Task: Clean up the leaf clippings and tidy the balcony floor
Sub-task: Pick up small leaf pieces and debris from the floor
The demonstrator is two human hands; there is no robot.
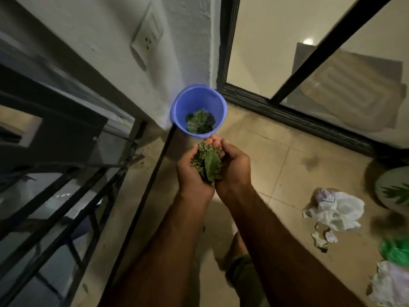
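Note:
A blue plastic bucket stands on the balcony floor in the corner by the white wall, with green leaf clippings at its bottom. Just in front of its near rim, my left hand and my right hand are cupped together side by side. Between them they hold a bunch of green leaf clippings, with curled fingers wrapped round it. The fingertips almost reach the bucket's rim.
A black metal railing runs along the left. A sliding glass door with a black track lies at the back right. Crumpled white plastic bags, paper scraps, a green bag and a plant pot sit on the right of the tiled floor.

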